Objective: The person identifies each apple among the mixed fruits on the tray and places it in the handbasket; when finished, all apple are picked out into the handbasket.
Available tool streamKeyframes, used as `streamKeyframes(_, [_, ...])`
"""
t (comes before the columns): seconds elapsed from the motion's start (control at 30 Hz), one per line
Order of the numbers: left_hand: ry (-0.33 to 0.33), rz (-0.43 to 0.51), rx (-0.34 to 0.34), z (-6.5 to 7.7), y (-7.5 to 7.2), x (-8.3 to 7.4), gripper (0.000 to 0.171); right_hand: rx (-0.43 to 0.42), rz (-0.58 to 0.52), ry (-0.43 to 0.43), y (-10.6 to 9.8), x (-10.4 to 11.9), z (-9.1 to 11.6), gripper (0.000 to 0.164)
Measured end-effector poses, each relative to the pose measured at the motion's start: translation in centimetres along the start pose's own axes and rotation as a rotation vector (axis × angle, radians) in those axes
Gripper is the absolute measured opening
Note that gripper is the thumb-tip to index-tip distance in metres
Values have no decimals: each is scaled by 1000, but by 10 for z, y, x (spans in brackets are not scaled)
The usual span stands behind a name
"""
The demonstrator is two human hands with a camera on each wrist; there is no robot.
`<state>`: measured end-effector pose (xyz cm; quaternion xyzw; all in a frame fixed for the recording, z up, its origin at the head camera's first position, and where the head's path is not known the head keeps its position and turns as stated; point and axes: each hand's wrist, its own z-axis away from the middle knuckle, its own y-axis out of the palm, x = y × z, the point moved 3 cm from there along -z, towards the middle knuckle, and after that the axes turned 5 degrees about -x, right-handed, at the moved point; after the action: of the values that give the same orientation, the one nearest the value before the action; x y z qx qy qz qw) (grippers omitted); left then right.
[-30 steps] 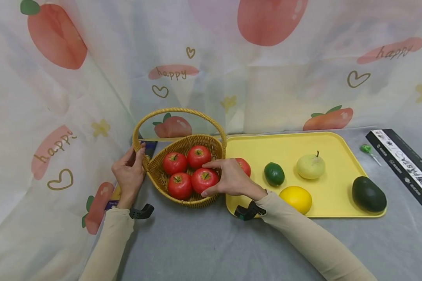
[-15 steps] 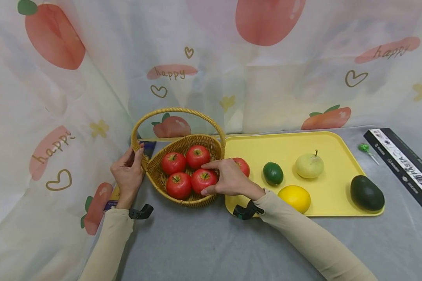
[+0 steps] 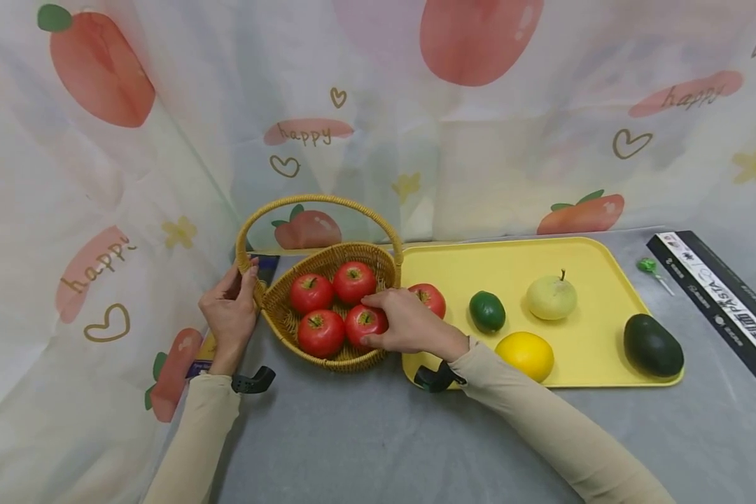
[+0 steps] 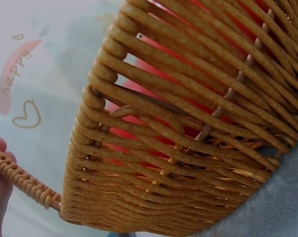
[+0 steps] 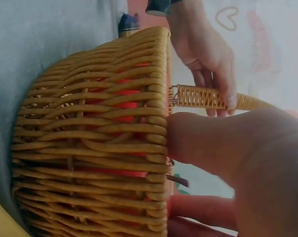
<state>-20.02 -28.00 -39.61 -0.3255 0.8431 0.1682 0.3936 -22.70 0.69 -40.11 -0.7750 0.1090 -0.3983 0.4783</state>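
A woven basket with a tall arched handle stands on the grey cloth, several red apples inside it. My left hand pinches the left foot of the handle between thumb and fingers; the right wrist view shows this left hand too. Over the basket's right rim reaches my right hand, thumb and fingers around the front right apple. In the right wrist view the weave hides most of that apple and the fingertips dip behind the rim. The left wrist view shows the basket's wall with red behind it.
Right of the basket lies a yellow tray carrying another red apple, a dark green fruit, a yellow lemon, a pale round fruit and an avocado. Beyond are a green lollipop and a black pasta box.
My right hand's fingers have sunk slightly with the front right apple, deeper into the basket. My left hand keeps its hold on the handle. The head view has shifted a little.
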Motion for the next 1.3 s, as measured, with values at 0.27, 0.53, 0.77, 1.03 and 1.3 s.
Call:
streamKeyframes(0.27, [-2, -15, 14, 1, -4, 23, 32, 31, -31, -33, -11, -1, 8, 56])
streamKeyframes(0.53, [-6, -17, 16, 2, -5, 20, 30, -66, -269, -3, -63, -20, 19, 36])
streamKeyframes(0.77, [-4, -27, 28, -1, -5, 24, 31, -155, -346, 154, -98, -57, 26, 61])
streamKeyframes(1.03, [8, -32, 3, -1, -1, 4, 30, -25, -349, 179, -87, -86, 26, 88])
streamKeyframes(1.3, [-7, -27, 10, 1, -1, -16, 30, 138, -291, 201, -57, -94, 17, 91])
